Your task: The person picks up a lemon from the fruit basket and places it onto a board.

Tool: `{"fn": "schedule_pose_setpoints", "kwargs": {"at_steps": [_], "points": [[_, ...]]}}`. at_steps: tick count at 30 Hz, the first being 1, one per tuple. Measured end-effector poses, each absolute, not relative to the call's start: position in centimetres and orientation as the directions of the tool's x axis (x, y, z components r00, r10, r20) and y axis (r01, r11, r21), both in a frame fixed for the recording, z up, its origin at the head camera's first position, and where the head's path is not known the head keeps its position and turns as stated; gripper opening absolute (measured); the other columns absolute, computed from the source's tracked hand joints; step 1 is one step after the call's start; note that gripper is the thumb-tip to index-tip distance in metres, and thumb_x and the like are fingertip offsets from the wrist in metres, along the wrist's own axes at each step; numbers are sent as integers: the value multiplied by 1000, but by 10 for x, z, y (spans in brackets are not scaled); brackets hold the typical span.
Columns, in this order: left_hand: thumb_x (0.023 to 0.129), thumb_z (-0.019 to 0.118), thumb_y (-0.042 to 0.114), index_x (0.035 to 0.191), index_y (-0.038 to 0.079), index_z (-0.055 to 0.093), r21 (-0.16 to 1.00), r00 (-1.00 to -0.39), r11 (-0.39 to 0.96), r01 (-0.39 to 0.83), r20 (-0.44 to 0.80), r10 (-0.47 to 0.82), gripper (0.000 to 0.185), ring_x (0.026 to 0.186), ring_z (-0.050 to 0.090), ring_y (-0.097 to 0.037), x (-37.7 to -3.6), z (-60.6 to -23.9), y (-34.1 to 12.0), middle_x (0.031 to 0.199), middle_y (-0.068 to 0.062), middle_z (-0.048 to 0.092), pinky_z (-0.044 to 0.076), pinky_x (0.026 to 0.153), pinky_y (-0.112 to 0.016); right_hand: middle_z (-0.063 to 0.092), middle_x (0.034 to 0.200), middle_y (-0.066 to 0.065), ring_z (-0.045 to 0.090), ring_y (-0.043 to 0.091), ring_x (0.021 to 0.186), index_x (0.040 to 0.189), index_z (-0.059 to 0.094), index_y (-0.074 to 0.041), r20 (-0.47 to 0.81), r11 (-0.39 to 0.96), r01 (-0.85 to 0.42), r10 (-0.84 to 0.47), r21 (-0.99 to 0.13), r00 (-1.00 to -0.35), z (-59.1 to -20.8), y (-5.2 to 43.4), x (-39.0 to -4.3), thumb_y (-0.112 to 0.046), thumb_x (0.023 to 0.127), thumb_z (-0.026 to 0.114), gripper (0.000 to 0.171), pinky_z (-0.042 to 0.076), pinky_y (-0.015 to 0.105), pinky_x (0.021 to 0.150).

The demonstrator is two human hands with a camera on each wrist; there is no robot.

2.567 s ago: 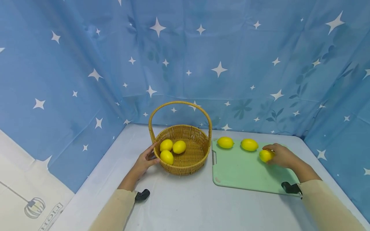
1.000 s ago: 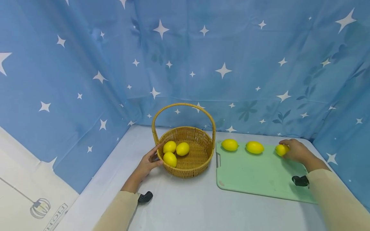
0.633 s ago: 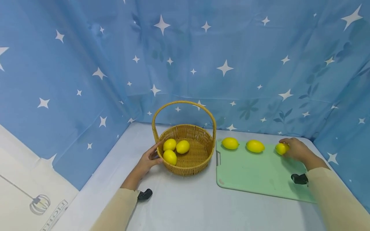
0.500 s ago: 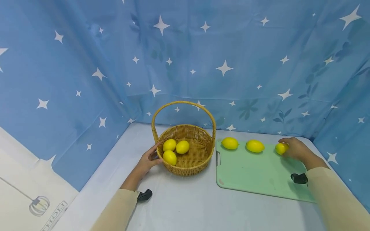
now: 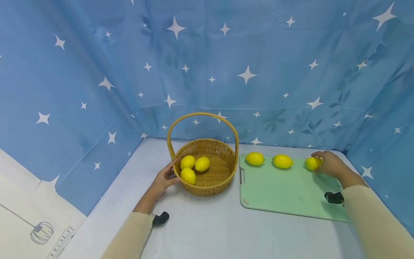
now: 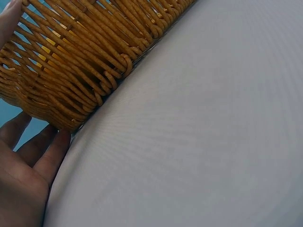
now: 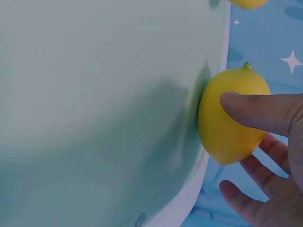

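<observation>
Lemon [image 5: 312, 163] at the far right corner of the green cutting board [image 5: 284, 192]: your right hand [image 5: 330, 166] holds it there, thumb laid across its flank and the other fingers curled loosely behind, as the right wrist view shows, where the fruit [image 7: 231, 116] sits at the very edge of the board [image 7: 94, 109]. The grip appears light, which suggests you are steadying the fruit against rolling off the rim rather than squeezing it. It lines up with two further lemons, the middle lemon [image 5: 282, 161] and the left lemon [image 5: 254, 158], spaced apart along the board's far edge. Your left hand [image 5: 163, 179] rests with straight fingers against the outer wall of the wicker basket [image 5: 223, 172], holding nothing; the left wrist view shows its fingers [image 6: 33, 151] touching the weave [image 6: 85, 66], probably to keep the light basket from sliding on the desk [image 5: 207, 226]. Three lemons in the basket [image 5: 192, 168] lie clustered on its left side, leaving its right side bare. The arched handle [image 5: 202, 117] spans the basket, so any path from board to basket must pass under it or around it. Starred blue cloth [image 5: 226, 64] closes in the desk at the back and on both sides, close behind the row of fruit.
</observation>
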State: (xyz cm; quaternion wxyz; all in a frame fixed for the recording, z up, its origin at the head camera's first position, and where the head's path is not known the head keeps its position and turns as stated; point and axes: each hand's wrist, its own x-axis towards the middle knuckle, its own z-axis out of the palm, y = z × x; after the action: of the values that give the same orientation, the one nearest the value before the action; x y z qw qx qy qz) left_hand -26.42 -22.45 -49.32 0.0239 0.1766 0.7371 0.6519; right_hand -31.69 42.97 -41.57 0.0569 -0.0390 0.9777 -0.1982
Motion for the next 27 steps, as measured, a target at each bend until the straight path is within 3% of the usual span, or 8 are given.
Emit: {"fn": "schedule_pose_setpoints", "kwargs": {"at_steps": [11, 18, 27], "points": [[92, 69, 11, 156, 26, 26, 973, -939, 95, 209, 172, 298, 78, 141, 27, -35, -267, -491, -226, 161, -3, 15, 28, 109, -53, 33, 133, 43, 30, 61, 118, 133, 47, 10, -34, 930, -120, -141, -348, -989, -404, 426, -309, -10, 80, 77, 64, 29, 73, 95], [92, 69, 9, 156, 19, 24, 976, -937, 96, 195, 156, 314, 79, 141, 26, -38, -261, -475, -224, 161, -7, 14, 26, 110, -53, 38, 131, 42, 35, 60, 116, 131, 51, 9, -18, 947, -124, -136, -297, -991, -393, 420, -302, -10, 79, 78, 62, 32, 73, 92], [90, 72, 14, 156, 16, 24, 977, -938, 97, 192, 153, 311, 81, 140, 26, -41, -248, -466, -220, 160, -11, 14, 25, 111, -53, 45, 130, 38, 41, 56, 114, 129, 54, 9, -25, 931, -185, -203, -313, -979, -393, 402, -296, -9, 79, 78, 59, 35, 70, 93]]}}
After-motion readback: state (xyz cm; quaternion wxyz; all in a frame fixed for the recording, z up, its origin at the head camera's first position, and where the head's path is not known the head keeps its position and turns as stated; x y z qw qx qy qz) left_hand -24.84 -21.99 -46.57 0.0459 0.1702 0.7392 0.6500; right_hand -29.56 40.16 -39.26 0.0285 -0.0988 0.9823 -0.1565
